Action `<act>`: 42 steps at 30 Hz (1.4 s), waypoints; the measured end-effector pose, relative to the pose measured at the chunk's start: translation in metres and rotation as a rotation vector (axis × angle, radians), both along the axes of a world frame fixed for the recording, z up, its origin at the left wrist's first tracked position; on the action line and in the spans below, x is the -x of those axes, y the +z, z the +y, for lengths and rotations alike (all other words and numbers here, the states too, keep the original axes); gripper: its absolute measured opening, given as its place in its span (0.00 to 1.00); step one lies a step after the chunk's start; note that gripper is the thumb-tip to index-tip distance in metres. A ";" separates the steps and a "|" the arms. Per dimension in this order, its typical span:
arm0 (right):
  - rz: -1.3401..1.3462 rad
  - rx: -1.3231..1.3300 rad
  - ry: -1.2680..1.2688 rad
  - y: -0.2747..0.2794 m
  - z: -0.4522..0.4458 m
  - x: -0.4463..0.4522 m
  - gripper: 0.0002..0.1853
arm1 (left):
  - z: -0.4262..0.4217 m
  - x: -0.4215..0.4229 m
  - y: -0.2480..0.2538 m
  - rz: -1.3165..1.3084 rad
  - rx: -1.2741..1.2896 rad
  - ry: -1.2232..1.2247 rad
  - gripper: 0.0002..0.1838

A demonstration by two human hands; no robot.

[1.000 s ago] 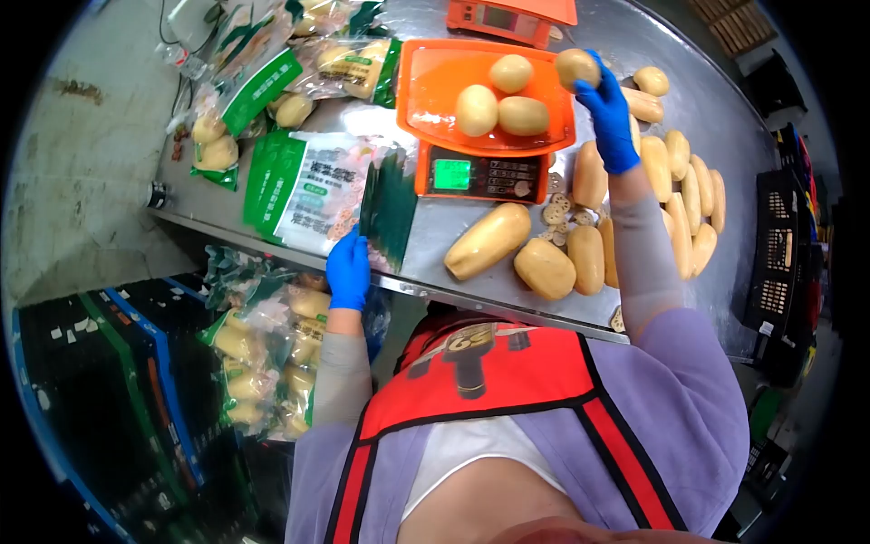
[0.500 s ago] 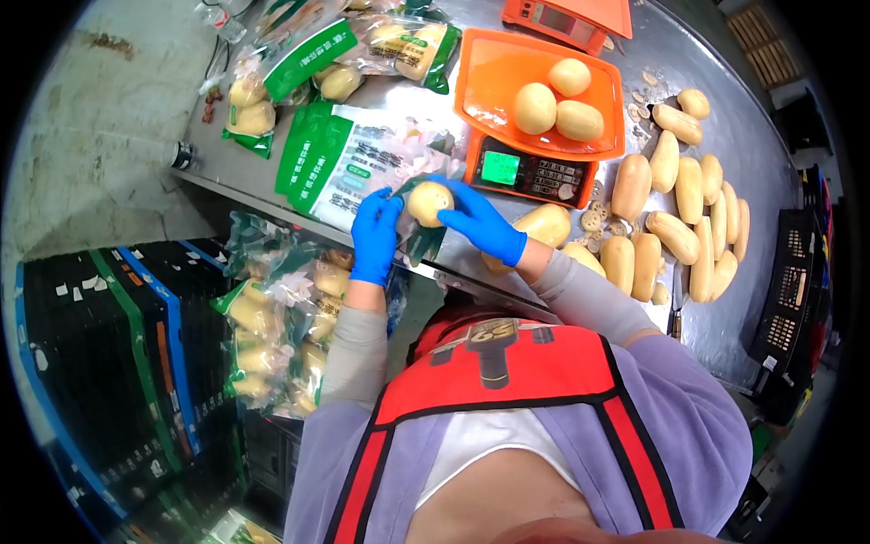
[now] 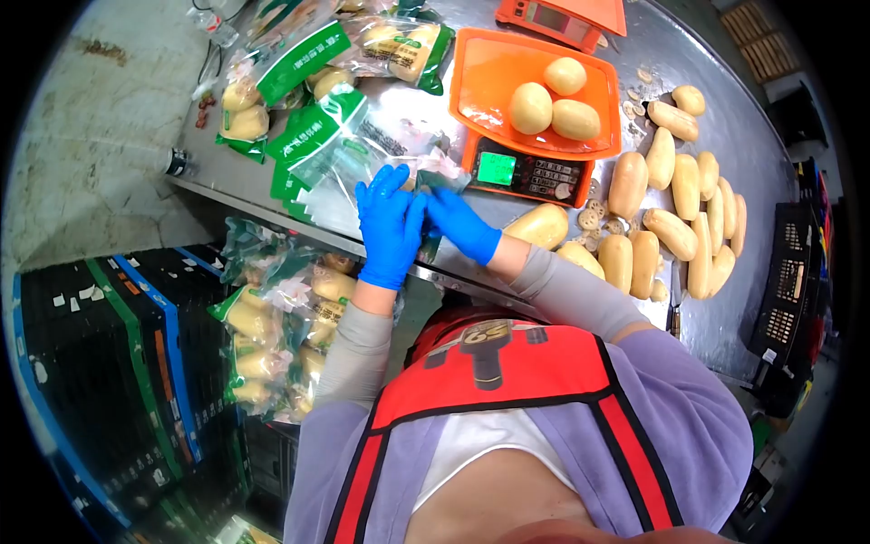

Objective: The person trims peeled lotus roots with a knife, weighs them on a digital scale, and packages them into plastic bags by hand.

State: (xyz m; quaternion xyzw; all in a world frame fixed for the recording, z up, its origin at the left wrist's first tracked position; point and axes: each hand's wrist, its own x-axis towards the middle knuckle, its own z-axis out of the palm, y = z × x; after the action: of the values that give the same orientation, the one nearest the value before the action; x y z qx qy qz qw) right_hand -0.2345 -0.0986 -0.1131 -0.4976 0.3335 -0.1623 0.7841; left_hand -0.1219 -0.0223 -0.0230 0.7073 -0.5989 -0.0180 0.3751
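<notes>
My left hand, in a blue glove, is over the near table edge, fingers stretched upward and thumb apart, against a clear printed plastic bag. Beside it, my right hand, also blue-gloved, has its fingers bent together on the dark green edge of a plastic bag. No lotus root shows between my hands; what lies beneath them is hidden. To their left is a stack of green-and-clear bags. An orange scale stands beyond my right hand, with three peeled lotus root pieces on its pan.
Several peeled lotus roots lie on the right of the metal table, with cut slices and a knife. Filled bags lie at the back left; more filled bags are below the edge, near black crates.
The round lotus root piece between my hands has gone from sight. My left fingers have spread upward, my right hand has moved left and down, and the top bag on the stack has shifted.
</notes>
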 end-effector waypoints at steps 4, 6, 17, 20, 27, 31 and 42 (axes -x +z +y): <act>0.029 0.376 0.042 0.014 -0.008 -0.007 0.12 | -0.001 0.002 -0.003 -0.010 0.010 -0.053 0.07; -0.407 -0.506 -0.093 0.012 -0.013 -0.011 0.13 | 0.002 0.001 -0.010 0.053 0.032 -0.062 0.07; -0.057 1.136 0.352 0.062 -0.017 0.009 0.29 | -0.003 -0.028 -0.012 0.474 0.056 0.181 0.08; -0.033 1.289 0.298 0.055 -0.027 -0.003 0.24 | -0.013 -0.059 -0.002 0.731 0.115 0.143 0.12; 0.035 1.633 0.057 0.124 -0.018 -0.023 0.12 | -0.012 -0.060 0.058 0.367 0.116 0.120 0.08; -0.080 1.404 -0.028 0.127 -0.029 0.030 0.16 | 0.005 -0.036 0.016 0.186 -0.167 0.100 0.09; 0.776 1.672 -0.215 0.124 -0.141 0.089 0.38 | 0.021 -0.003 -0.009 -0.035 -0.145 0.086 0.08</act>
State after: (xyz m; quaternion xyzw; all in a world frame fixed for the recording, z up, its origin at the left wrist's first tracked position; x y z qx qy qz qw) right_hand -0.3231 -0.2399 0.0109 -0.8871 0.3914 -0.2441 -0.0155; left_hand -0.1192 -0.0017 -0.0320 0.7580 -0.5715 -0.0328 0.3126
